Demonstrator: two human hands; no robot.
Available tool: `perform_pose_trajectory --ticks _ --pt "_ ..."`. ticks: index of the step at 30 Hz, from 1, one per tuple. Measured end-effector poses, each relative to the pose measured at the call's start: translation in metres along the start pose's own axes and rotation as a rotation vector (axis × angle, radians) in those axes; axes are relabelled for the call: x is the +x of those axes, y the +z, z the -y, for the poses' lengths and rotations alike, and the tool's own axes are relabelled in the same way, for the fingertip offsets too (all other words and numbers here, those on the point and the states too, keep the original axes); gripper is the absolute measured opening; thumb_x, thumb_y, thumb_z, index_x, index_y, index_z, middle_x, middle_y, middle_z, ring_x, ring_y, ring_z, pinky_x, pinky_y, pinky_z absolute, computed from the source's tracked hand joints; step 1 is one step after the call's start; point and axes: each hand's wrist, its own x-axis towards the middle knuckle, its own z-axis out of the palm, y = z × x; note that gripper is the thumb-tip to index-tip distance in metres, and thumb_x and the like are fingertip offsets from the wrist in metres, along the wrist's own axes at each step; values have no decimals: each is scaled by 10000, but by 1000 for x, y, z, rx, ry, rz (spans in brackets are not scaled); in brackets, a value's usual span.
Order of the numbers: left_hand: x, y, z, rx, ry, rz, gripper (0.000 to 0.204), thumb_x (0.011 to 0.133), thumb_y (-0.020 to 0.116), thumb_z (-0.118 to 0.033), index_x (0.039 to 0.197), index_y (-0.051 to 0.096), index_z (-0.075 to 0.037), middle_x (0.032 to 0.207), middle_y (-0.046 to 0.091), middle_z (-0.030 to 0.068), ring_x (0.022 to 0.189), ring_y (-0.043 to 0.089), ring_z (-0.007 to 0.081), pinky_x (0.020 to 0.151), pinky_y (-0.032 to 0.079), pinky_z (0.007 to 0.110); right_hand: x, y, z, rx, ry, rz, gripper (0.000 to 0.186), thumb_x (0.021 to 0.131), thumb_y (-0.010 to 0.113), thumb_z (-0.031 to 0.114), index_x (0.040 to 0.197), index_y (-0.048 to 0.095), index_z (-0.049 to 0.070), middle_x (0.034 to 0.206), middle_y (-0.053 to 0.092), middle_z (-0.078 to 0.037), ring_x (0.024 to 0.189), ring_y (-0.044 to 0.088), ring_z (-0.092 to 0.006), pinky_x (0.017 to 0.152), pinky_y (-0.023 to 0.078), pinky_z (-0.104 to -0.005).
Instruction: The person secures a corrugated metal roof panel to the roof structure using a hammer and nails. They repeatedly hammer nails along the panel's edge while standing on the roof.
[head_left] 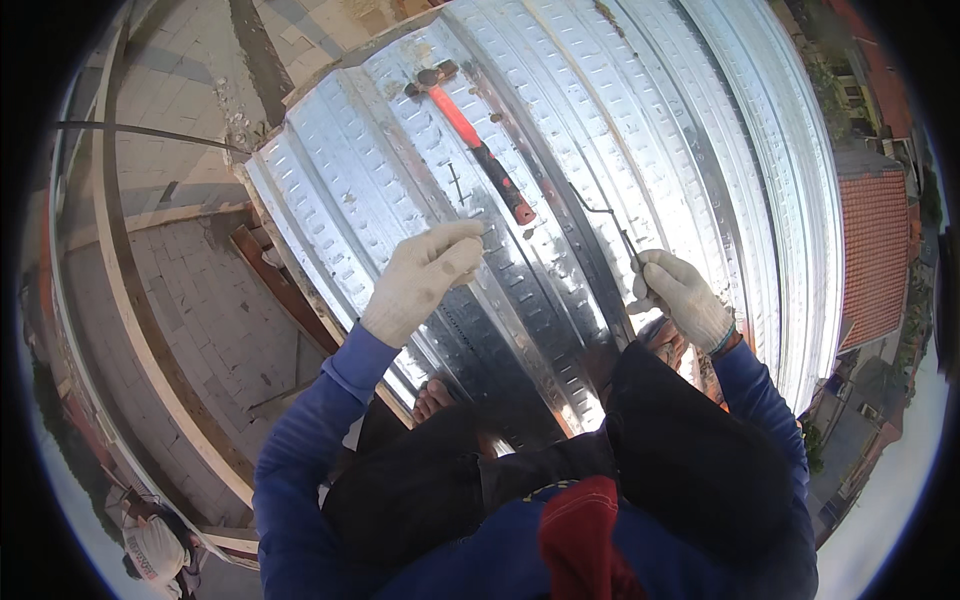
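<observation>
My right hand (pixel 686 298), in a white knit glove, is closed around the lower end of a thin, dark, crank-shaped metal rod (pixel 622 232). The rod's free end points away over the ribbed metal decking sheet (pixel 560 110). My left hand (pixel 425 275), gloved alike, hovers above the sheet with thumb and forefinger a little apart and nothing visible between them. Beyond it lies a hammer (pixel 462 120) with a red and black handle, its head at the far end. A small thin nail-like piece (pixel 455 184) rests on the sheet between hammer and left hand.
I squat on the decking, bare feet (pixel 433 398) on its ribs. At left the sheet ends above a lower block-paved area (pixel 215 300), crossed by a long timber beam (pixel 130 270). Another person in a white cap (pixel 155 548) is at lower left. Tiled roofs (pixel 872 255) stand at right.
</observation>
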Motion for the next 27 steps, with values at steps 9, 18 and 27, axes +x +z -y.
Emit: perform_pose_trajectory --ticks 9,18,27 --pt "-24 24 22 -588 147 -93 353 1088 625 -239 1341 681 1 1157 721 57 1084 686 138 1003 573 310 60 145 91 -464 74 330 335 1136 466 246 1283 602 -22 976 615 -36 849 644 -107 828 627 -316" --pt "-15 -80 37 -674 329 -653 295 1053 688 -247 1194 722 10 1035 712 51 951 694 129 877 592 283 133 213 102 -937 -339 74 506 1020 624 363 1337 629 -31 1067 702 -134 933 721 -213 826 588 -371" --pt "51 -289 53 51 433 -1530 322 962 756 -281 1202 769 -65 1080 798 108 970 744 226 922 557 338 206 168 21 -1322 -440 -409 593 913 750 417 1330 605 20 1129 730 -210 1003 734 -413 890 567 -516"
